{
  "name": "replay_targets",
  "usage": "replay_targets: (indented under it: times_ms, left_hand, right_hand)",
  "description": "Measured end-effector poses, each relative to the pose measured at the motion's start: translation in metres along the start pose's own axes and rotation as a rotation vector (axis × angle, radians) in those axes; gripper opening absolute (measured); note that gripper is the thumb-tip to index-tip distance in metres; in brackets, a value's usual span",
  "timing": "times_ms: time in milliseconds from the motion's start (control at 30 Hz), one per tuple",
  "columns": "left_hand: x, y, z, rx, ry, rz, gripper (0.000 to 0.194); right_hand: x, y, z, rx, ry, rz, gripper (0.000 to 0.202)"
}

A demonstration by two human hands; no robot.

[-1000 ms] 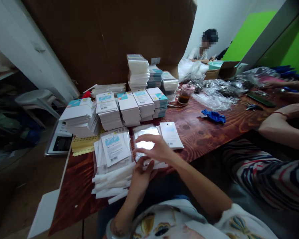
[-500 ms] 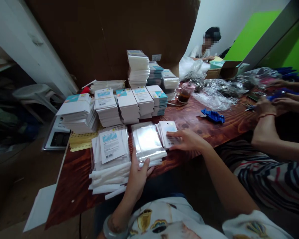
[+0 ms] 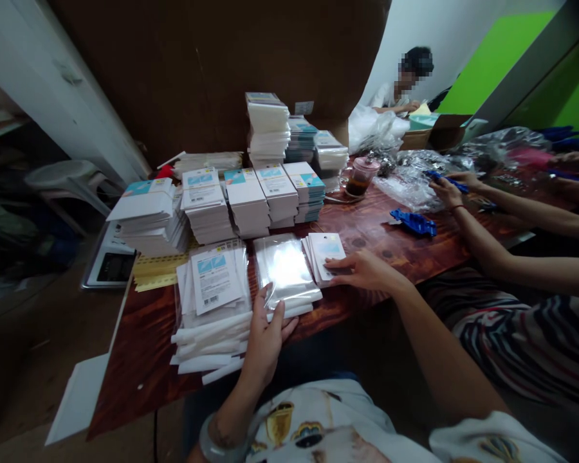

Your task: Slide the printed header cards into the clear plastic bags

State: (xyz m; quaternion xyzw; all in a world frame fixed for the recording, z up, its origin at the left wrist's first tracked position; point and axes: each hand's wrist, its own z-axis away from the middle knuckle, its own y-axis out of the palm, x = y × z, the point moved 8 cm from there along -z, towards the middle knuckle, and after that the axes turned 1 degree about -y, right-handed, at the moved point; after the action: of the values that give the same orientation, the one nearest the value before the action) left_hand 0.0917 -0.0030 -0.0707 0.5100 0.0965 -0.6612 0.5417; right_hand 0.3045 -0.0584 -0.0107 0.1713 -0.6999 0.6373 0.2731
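My left hand (image 3: 265, 337) is open at the near edge of a stack of clear plastic bags (image 3: 284, 263), its fingers apart and touching the bags' lower left corner. The fingers of my right hand (image 3: 371, 273) are outstretched over a small fanned pile of printed cards (image 3: 329, 247), index finger on the top card and thumb near its lower edge. No card is lifted off the pile. Left of the bags lies a pile of bagged cards (image 3: 215, 280), above several white strip-like flaps (image 3: 212, 347) at the table's near side.
Stacks of printed cards (image 3: 248, 199) line the back, with taller packed stacks (image 3: 267, 125) behind. A lidded cup of brown drink (image 3: 359, 177) and a blue plastic part (image 3: 412, 222) are to the right. A co-worker's hands (image 3: 451, 190) hold another blue part near plastic bags (image 3: 415, 177).
My left hand has shifted slightly at the bags' edge, while my right hand stays on the cards. The co-worker's hands have moved left and farther back with a blue part.
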Motion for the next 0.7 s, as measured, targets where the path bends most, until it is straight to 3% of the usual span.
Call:
replay_targets:
  times_ms: [300,433,567,700]
  left_hand:
    - [0.001,-0.001,-0.004,0.025,-0.008,-0.001,0.023]
    - [0.003,-0.002,-0.004,0.011,-0.051,0.002,0.030]
    - [0.004,-0.001,-0.003,-0.009,-0.092,0.035,0.036]
    - [0.005,-0.002,-0.004,-0.009,-0.100,0.040,0.035]
  right_hand:
    - [0.003,0.002,0.001,-0.016,0.046,0.022,0.034]
    - [0.005,0.001,0.002,-0.057,-0.009,0.073,0.026]
    - [0.007,0.001,0.007,-0.164,-0.003,0.143,0.025]
    - [0.011,-0.009,0.010,-0.456,0.080,0.154,0.031]
